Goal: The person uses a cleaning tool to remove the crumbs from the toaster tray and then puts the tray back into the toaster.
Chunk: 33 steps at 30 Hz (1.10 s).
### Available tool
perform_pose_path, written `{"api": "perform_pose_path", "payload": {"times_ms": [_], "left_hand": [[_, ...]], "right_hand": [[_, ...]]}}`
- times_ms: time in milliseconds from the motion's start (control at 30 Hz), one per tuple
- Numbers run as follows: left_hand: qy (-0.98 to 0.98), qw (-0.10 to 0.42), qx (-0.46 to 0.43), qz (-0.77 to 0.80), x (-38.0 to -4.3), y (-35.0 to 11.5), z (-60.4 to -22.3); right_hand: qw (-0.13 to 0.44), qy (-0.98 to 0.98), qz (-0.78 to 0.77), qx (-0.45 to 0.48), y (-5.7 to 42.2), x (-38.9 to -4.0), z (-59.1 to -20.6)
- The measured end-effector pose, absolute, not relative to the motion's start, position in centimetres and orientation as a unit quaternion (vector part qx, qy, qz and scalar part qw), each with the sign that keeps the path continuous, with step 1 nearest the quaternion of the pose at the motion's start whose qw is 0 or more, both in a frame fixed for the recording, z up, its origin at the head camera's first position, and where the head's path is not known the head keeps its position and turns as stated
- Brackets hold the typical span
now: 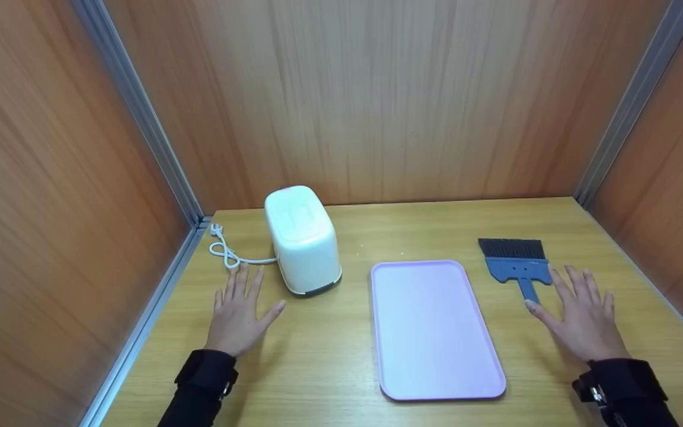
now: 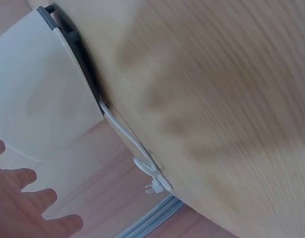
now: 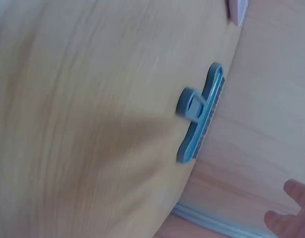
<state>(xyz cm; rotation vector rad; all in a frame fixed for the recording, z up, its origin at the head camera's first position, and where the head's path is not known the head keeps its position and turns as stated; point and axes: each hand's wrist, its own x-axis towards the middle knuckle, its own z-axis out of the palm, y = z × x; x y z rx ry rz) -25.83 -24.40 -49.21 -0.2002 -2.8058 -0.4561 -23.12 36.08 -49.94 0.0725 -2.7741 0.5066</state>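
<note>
My left hand [image 1: 239, 317] is spread flat with fingers apart, over the table's left side and holding nothing. Just beyond and to its right stands a white, rounded appliance [image 1: 306, 243] with a dark base, its body shaped like a toaster with a smooth closed top. A white cord with a plug [image 1: 226, 252] lies coiled beside it, near my left fingertips. My right hand [image 1: 587, 317] is likewise spread and empty. Close to its thumb and index finger lies a blue brush [image 1: 517, 267] with black bristles pointing away from me; its handle end overlaps the thumb in the head view.
A light purple rectangular tray [image 1: 436, 332] lies between the hands. Small pale specks show on the wooden table [image 1: 329, 356] behind it. Wood panels [image 1: 412, 107] with grey metal corner strips [image 1: 146, 124] enclose the back and both sides.
</note>
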Motion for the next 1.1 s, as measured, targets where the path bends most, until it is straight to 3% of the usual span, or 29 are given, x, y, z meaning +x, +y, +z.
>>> {"api": "perform_pose_path", "payload": {"times_ms": [333, 500, 733, 1100], "left_hand": [[-0.946, 0.076, -0.035, -0.313, -26.5, -21.3, -48.5], [-0.923, 0.062, -0.016, -0.381, -27.2, -20.2, -48.7], [-0.848, 0.001, 0.050, -0.528, -27.8, -19.4, -49.1], [-0.747, 0.006, 0.059, -0.662, -29.3, -17.7, -49.2]], "right_hand": [[0.134, -0.933, 0.325, 0.075, 30.0, -24.9, -48.8], [0.092, -0.899, 0.415, 0.104, 26.2, -26.6, -47.8], [0.042, -0.864, 0.491, 0.106, 19.8, -28.7, -47.8], [-0.068, -0.778, 0.618, 0.089, 13.7, -31.9, -47.5]]}}
